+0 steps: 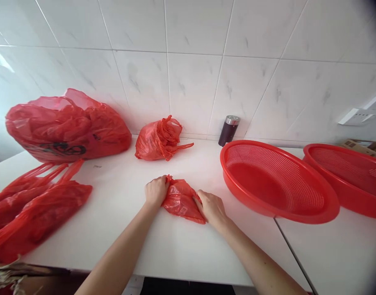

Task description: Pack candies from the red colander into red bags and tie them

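Note:
A small red plastic bag (183, 199) lies crumpled on the white table (175, 246), between my two hands. My left hand (157, 190) is closed around its upper left edge, where a bit of the bag pokes out above the fingers. On the other side my right hand (213, 208) grips the right edge, with the thumb against the plastic. What the bag contains, if anything, is hidden. Just behind it, a tied red bag (158, 139) rests near the tiled wall, one handle trailing to the right.
To the right stand a red plastic basket (258, 180) and a second red basket (354, 180). A dark thermos (228, 131) is by the wall. At left are a large stuffed red bag (71, 131) and several red bags (43, 205) at the table edge.

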